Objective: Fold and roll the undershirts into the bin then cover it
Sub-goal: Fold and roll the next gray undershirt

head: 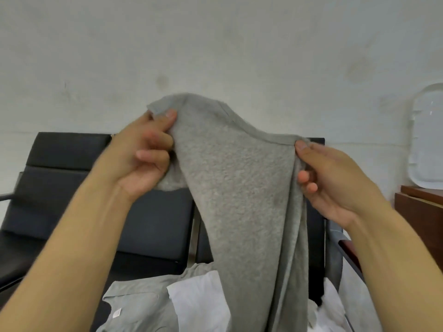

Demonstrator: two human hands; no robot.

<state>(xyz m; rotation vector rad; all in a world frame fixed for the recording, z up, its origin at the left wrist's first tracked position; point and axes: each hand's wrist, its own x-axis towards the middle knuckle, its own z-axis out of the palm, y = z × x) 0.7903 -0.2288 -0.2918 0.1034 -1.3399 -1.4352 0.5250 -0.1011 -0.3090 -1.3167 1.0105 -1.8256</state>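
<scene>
Hands, left hand (141, 154) and right hand (335, 178), pinch grey undershirt (239, 188) aloft mid-frame, unfolded; next move likely needs flat laying.

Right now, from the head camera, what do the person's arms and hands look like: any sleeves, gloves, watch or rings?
Both forearms are bare as far as the frame shows; no sleeve edge is in view. The left hand and the right hand wear no gloves. No watch, band or ring shows on the wrists or visible fingers. Nails look short and unpainted.

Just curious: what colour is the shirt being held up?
Plain heather grey undershirt, seen best in the head view.
</scene>
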